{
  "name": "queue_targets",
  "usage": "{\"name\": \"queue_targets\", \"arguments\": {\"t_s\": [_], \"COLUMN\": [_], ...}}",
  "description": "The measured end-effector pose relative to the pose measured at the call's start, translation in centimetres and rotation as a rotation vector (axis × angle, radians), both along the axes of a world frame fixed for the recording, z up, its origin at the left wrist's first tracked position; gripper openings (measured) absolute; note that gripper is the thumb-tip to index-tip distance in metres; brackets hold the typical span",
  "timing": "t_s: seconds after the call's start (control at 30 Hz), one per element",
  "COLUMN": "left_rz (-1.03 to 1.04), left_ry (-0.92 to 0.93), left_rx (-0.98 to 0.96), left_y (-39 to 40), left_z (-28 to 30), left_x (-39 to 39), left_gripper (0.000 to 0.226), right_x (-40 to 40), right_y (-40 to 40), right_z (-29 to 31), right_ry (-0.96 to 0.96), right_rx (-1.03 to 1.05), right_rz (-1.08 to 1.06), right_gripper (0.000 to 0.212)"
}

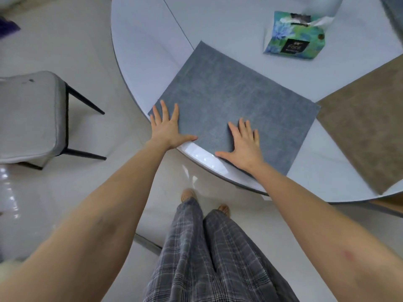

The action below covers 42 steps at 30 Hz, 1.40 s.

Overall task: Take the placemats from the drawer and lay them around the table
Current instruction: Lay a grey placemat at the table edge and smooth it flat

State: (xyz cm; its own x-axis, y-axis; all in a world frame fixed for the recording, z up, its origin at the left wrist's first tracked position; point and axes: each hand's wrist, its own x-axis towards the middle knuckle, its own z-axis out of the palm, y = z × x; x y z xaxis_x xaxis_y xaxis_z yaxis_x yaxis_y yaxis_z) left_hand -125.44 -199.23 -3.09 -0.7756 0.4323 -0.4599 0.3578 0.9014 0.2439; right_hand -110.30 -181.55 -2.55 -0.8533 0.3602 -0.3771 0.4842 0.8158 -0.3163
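We have the grey placemat at the near rim of the table, its long axis along that rim, left hand and right hand flat, fingers spread, on its near edge.

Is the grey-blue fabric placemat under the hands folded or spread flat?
Spread flat: the grey-blue fabric placemat shows all four corners, lying smooth on the white table.

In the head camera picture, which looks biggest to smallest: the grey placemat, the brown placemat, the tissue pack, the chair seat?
1. grey placemat
2. brown placemat, though cut off by the frame edge, so unsure
3. chair seat, also partly cut off
4. tissue pack
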Motion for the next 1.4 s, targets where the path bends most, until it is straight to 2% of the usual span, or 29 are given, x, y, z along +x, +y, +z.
{"name": "queue_targets", "arguments": {"t_s": [0.1, 0.33, 0.43, 0.5, 0.6, 0.67, 0.73, 0.87, 1.13, 1.27, 1.4], "left_rz": [0.017, 0.018, 0.023, 0.025, -0.041, -0.115, -0.141, -0.121, -0.051, -0.237, -0.341], "left_ry": [-0.033, -0.024, -0.011, 0.068, 0.245, 0.257, 0.187, 0.169, 0.100, 0.192, 0.087], "left_rx": [0.004, 0.043, -0.004, -0.049, 0.004, 0.078, 0.076, -0.051, -0.200, -0.084, 0.018], "left_y": [0.0, 0.1, 0.1, 0.6, 3.2, 5.6, 7.3, 8.0, 11.9, 15.4, 20.4], "left_z": [-0.3, -0.2, 0.2, 0.5, 0.7, 0.3, -0.6, -2.1, 1.9, 2.3, 1.8], "left_x": [-0.5, -0.8, -1.0, -0.8, -0.1, 0.5, 1.3, 2.4, 2.1, 2.1, 1.9], "left_gripper": [0.123, 0.123, 0.119, 0.106, 0.081, 0.071, 0.067, 0.067, 0.073, 0.075, 0.076], "right_x": [-0.3, -0.3, -0.2, -0.1, -1.0, -2.6, -3.5, 1.7, 12.2, 9.7, 2.8], "right_y": [-0.2, 0.1, 0.1, 0.0, -0.4, -0.7, -0.6, 1.3, 4.8, 8.3, 13.2], "right_z": [-0.5, -0.4, -0.6, -0.6, -0.5, -0.9, -2.1, -4.1, -2.7, -1.7, -0.9], "right_ry": [-0.075, -0.088, -0.091, -0.066, 0.139, 0.219, 0.190, 0.122, 0.054, 0.109, 0.205], "right_rx": [0.006, 0.002, -0.007, 0.002, 0.144, 0.219, 0.246, 0.324, 0.274, 0.266, 0.275], "right_rz": [0.037, 0.068, 0.068, 0.051, 0.074, 0.073, 0.048, 0.040, -0.151, -0.286, -0.230], "right_gripper": [0.111, 0.110, 0.108, 0.100, 0.073, 0.062, 0.059, 0.061, 0.065, 0.064, 0.057]}}
